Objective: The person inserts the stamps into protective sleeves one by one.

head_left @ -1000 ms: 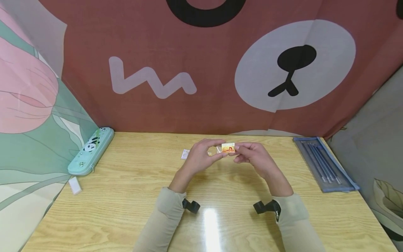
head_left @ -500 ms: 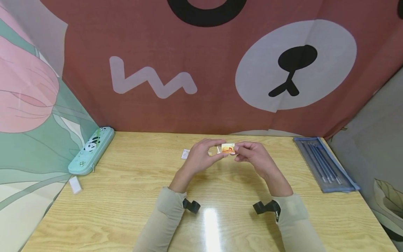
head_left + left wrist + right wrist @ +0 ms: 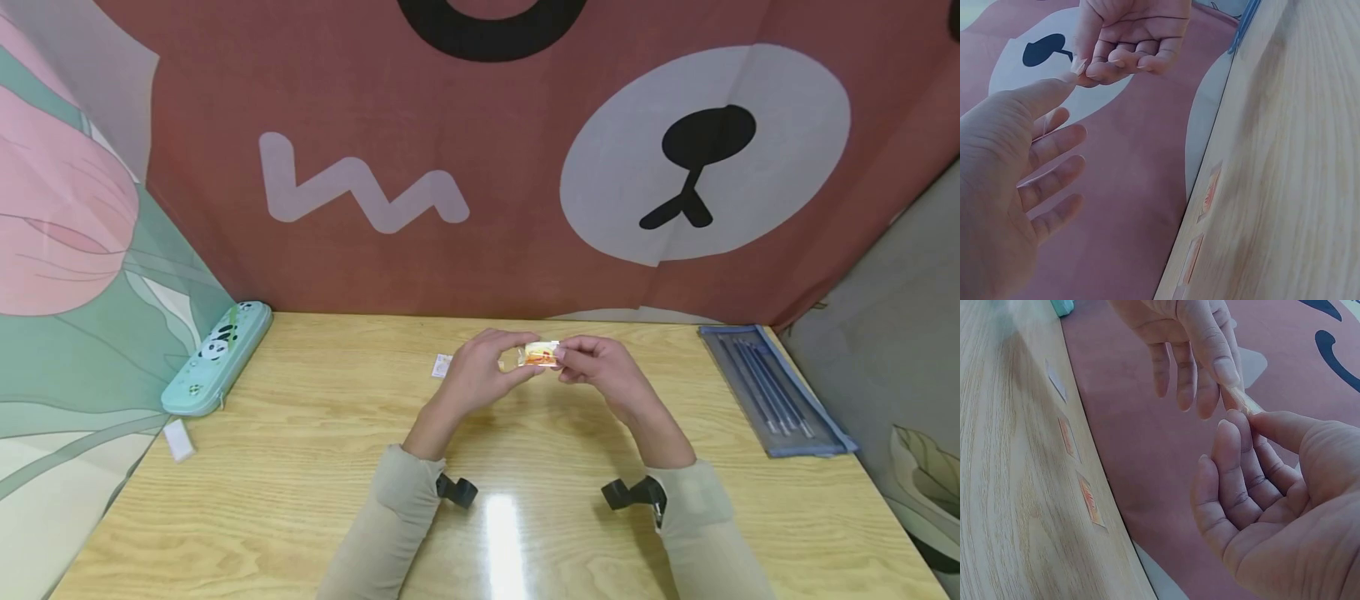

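Above the table's far half, a small yellow-and-orange printed packet [image 3: 538, 354] with pale, see-through-looking ends is held between both hands. My left hand [image 3: 480, 367] pinches its left side with thumb and forefinger, the other fingers spread loosely behind. At its right end, my right hand [image 3: 606, 373] pinches it between thumb and fingertip, the remaining fingers bent. The right wrist view shows the packet [image 3: 1249, 403] nearly edge-on, so its contents cannot be told. Lying on the table are a whitish card [image 3: 1055, 381] and two orange-printed flat pieces [image 3: 1067, 437], mostly hidden behind my left hand in the head view.
A mint pencil case [image 3: 217, 360] with a panda print lies at the table's left edge, a small white block [image 3: 179, 441] in front of it. At the right lies a blue-edged mesh pouch [image 3: 772, 392] holding several pens. A printed cloth [image 3: 495, 275] rises behind the table.
The packet has turned between the fingers: its printed face looks more tilted and its pale left end now shows. Both hands stay in nearly the same place.
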{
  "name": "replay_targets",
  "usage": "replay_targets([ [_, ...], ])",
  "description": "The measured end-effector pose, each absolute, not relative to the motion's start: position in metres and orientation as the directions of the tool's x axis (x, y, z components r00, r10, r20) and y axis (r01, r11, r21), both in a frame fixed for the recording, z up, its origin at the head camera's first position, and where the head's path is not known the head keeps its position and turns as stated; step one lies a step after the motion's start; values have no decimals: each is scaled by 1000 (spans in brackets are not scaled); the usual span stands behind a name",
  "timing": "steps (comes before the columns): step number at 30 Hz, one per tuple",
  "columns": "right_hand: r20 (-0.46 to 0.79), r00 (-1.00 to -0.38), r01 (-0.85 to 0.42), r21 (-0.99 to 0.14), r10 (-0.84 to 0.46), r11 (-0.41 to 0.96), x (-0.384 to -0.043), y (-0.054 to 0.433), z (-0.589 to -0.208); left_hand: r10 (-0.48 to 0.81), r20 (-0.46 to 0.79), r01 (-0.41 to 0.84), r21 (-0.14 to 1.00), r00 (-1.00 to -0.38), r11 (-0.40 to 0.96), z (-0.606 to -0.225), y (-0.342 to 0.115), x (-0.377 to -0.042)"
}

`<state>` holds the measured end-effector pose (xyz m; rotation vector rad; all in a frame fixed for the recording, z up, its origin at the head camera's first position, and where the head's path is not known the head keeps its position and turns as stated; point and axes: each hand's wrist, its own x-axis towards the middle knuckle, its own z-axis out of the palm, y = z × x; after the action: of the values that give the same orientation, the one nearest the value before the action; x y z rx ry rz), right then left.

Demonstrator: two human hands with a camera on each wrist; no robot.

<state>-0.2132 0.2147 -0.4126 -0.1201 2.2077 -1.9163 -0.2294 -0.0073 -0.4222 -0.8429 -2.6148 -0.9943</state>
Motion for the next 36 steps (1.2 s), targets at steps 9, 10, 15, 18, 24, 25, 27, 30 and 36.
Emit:
replay_targets([
  [9, -125, -965, 94, -986, -229, 140, -214, 213, -412, 437, 380, 579, 527, -815, 622, -421, -8, -229],
  [10, -125, -965, 94, -986, -231, 141, -214, 213, -412, 439, 383, 582, 526, -813, 620, -421, -8, -229],
  [15, -116, -963, 80, -984, -241, 157, -214, 214, -413, 453, 409, 610, 514, -792, 602, -421, -8, -231],
  [18, -111, -963, 73, -984, -244, 160, -214, 213, -413, 465, 420, 627, 504, -779, 595, -420, -8, -231],
  [24, -105, -965, 69, -986, -242, 152, -215, 213, -414, 475, 430, 640, 489, -768, 593, -419, -8, -230],
  [25, -106, -965, 69, -986, -242, 154, -215, 213, -414, 474, 431, 640, 488, -768, 594, -419, -8, -230],
  [27, -109, -964, 71, -985, -241, 160, -215, 213, -414, 473, 430, 639, 486, -769, 597, -419, -8, -229],
  [30, -114, -965, 77, -984, -235, 161, -214, 213, -413, 469, 426, 633, 486, -774, 603, -419, -9, -229],
  [36, -116, -964, 81, -985, -239, 151, -212, 214, -414, 462, 404, 613, 487, -790, 622, -420, -10, -229],
])
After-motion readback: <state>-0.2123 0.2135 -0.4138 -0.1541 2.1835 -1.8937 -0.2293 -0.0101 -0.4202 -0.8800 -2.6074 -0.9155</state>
